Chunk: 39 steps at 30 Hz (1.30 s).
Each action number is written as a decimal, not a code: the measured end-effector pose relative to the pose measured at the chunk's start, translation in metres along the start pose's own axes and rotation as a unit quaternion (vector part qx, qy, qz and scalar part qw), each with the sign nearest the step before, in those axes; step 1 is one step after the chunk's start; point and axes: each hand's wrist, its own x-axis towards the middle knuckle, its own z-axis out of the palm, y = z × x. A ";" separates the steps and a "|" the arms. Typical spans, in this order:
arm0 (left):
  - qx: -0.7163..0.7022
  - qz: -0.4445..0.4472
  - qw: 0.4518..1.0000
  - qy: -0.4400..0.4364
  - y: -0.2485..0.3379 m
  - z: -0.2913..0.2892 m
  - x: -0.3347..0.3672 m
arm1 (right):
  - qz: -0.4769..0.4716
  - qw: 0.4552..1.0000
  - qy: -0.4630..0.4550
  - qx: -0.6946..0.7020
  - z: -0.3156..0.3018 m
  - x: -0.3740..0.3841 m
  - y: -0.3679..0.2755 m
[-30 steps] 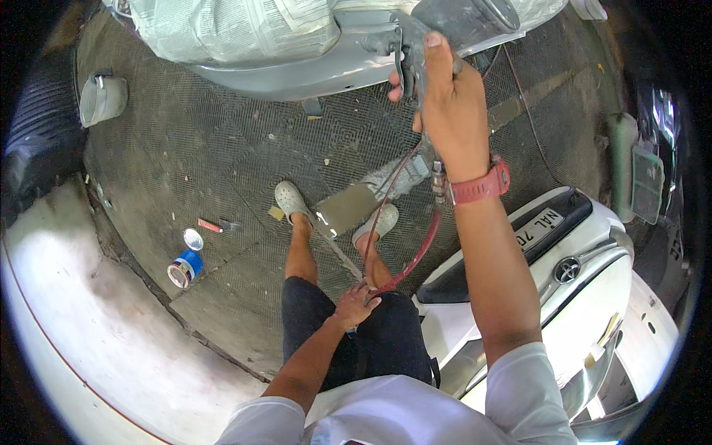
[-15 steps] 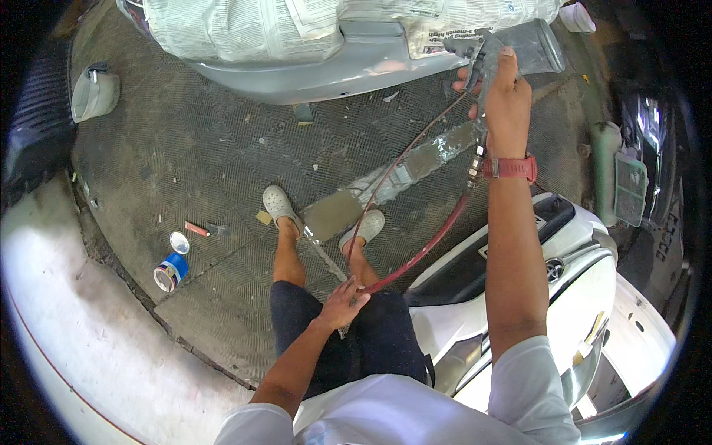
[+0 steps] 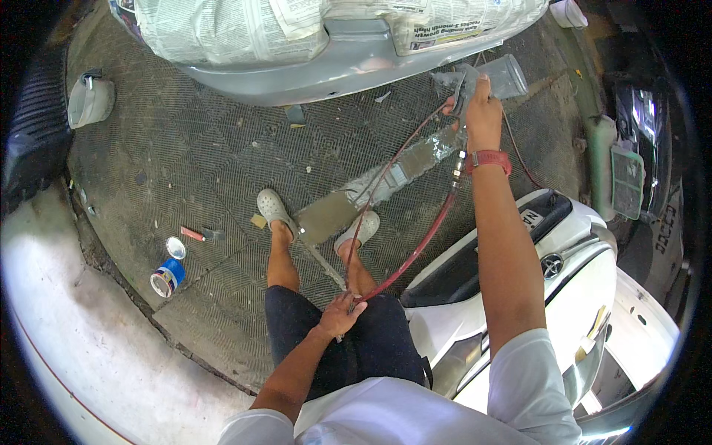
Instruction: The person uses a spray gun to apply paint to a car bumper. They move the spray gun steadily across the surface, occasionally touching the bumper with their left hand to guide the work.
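My right hand (image 3: 483,124) is wrapped round a grey spray gun (image 3: 460,95), whose translucent cup (image 3: 510,76) points to the far right. The gun is just on the near side of a glossy grey bumper (image 3: 259,85) and looks apart from it. Sheets of newspaper (image 3: 222,33) cover the area above the bumper. From the gun's metal coupling a red hose (image 3: 420,254) curves back to my lap. There my left hand (image 3: 340,315) is closed round the hose, with a thinner stretch of it rising between my legs.
A white car (image 3: 519,274) stands close at my right. On the floor to the left are a blue can (image 3: 168,277), a round lid (image 3: 176,247) and a red tube (image 3: 193,233). A bucket (image 3: 91,101) sits at far left, a green cylinder (image 3: 601,167) at right.
My right hand has drawn the spray gun nearer and to the left, away from the newspaper edge. My left hand keeps its hold on the hose, and the view has shifted slightly.
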 end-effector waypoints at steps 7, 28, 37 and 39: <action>0.050 -0.089 0.994 -0.049 0.002 0.008 0.001 | -0.095 0.995 0.011 -0.033 0.008 -0.030 0.020; 0.081 -0.055 0.995 0.002 0.007 0.016 0.000 | -0.310 0.940 -0.033 -0.138 0.063 -0.091 -0.034; 0.092 -0.101 0.988 0.068 -0.013 0.036 -0.001 | -0.281 0.944 -0.091 -0.148 0.112 -0.117 -0.021; 0.078 -0.111 0.988 0.068 -0.028 0.037 -0.004 | -0.245 0.956 -0.137 -0.089 0.126 -0.129 -0.018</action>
